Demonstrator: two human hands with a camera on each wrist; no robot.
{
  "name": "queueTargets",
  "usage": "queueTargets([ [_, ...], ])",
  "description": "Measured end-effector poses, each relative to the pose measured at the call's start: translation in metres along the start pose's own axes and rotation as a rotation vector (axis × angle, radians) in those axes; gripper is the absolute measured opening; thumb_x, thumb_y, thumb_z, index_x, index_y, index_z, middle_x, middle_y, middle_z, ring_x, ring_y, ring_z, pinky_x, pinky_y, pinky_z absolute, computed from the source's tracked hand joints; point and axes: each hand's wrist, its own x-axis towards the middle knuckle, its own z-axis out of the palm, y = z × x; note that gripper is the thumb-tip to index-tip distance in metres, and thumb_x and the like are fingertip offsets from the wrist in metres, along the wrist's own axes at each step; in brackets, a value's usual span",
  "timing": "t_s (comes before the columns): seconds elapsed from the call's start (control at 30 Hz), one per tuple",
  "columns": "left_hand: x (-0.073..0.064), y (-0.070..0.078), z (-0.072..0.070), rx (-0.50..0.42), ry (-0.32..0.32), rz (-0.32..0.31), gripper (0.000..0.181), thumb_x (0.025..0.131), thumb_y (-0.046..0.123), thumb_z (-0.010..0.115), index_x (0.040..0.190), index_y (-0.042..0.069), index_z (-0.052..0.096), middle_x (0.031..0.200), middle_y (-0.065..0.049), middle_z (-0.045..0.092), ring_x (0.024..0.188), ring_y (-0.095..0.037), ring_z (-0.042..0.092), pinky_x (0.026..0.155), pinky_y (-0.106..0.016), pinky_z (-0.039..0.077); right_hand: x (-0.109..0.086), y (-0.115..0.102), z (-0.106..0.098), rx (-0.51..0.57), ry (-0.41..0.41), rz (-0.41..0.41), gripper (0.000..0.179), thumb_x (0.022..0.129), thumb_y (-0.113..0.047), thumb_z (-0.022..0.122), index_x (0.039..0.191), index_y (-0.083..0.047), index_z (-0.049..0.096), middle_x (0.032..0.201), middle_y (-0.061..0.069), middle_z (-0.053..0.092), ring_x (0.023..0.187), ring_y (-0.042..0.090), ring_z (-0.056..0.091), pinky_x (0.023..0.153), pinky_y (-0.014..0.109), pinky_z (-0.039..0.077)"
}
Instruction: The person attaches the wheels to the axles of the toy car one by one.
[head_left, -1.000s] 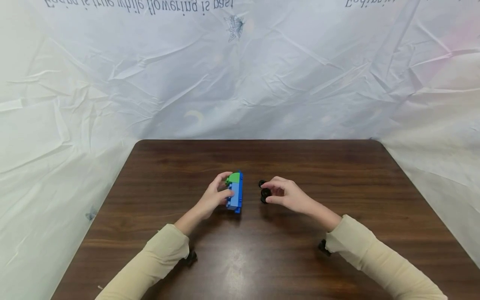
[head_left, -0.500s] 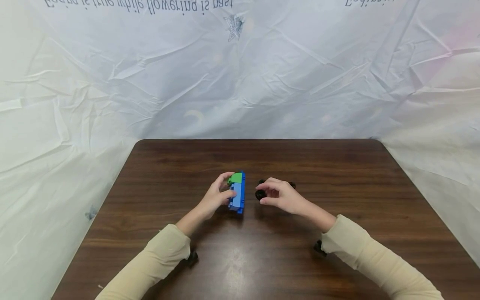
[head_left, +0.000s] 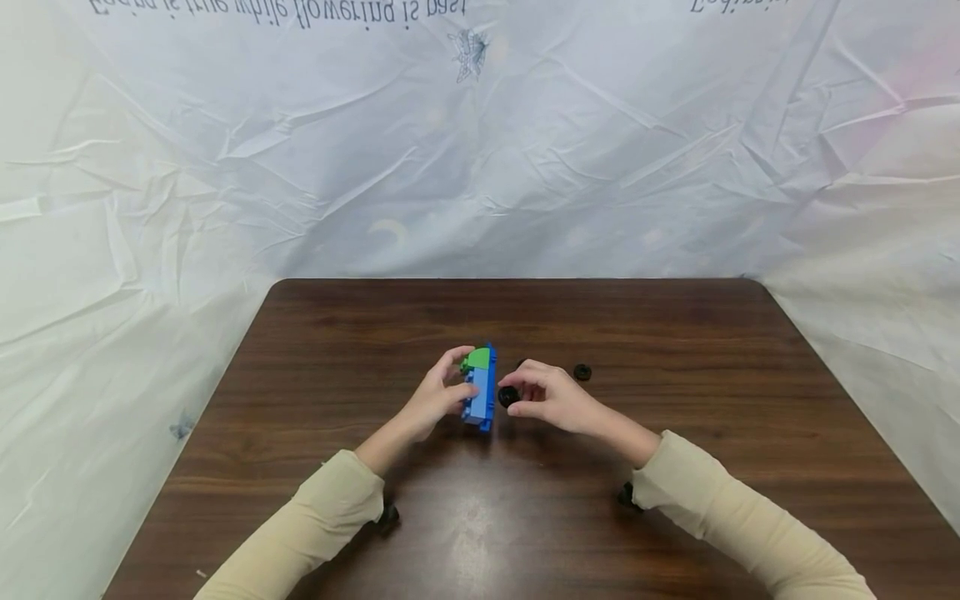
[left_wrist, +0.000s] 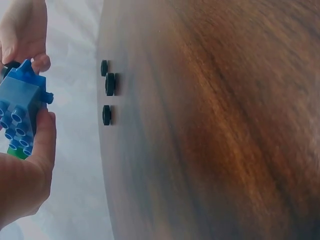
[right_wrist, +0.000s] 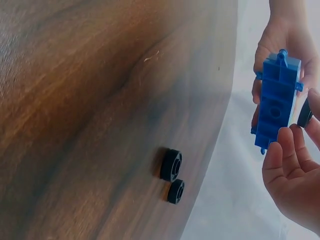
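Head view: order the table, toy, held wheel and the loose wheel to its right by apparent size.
Table
Toy
Held wheel and loose wheel: too alike to rank; nearness to the camera may differ.

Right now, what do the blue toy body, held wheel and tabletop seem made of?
Blue toy body: likely smooth plastic, given moulded studs.
Held wheel: dark, perhaps plastic or rubber; finish unclear.
Tabletop: glossy wood or laminate, by grain and glare.

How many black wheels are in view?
4: one held wheel in the right hand; on the table, the left wrist view shows a close pair and a lone wheel. Others may be hidden.
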Motion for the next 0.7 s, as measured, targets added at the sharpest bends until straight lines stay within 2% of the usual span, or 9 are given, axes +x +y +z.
queueTargets([
  [0.37, 0.000, 0.000, 0.001, 0.003, -0.039, -0.005, 0.059, 0.083, 0.010, 0.054, 0.135, 0.016, 0.027, 0.130, -0.017, 0.039, 0.100, -0.028, 0.054, 0.072, -0.039, 0.052, 0.001, -0.005, 0.007, -0.081, -0.012, -0.069, 0.031, 0.078, -0.014, 0.065, 0.107, -0.005, 0.060, 0.090, 0.003, 0.054, 0.068, 0.005, 0.047, 0.059, 0.020, 0.045],
  [0.7, -0.002, -0.001, -0.001, -0.019, -0.099, 0.017, 0.059, 0.083, 0.009, 0.053, 0.135, 0.018, 0.026, 0.128, -0.019, 0.038, 0.096, -0.024, 0.055, 0.071, -0.037, 0.052, 0.000, -0.013, 0.011, -0.177, -0.022, -0.130, 0.032, 0.079, -0.013, 0.065, 0.109, -0.004, 0.059, 0.096, 0.004, 0.055, 0.070, 0.015, 0.051, 0.061, 0.029, 0.048],
])
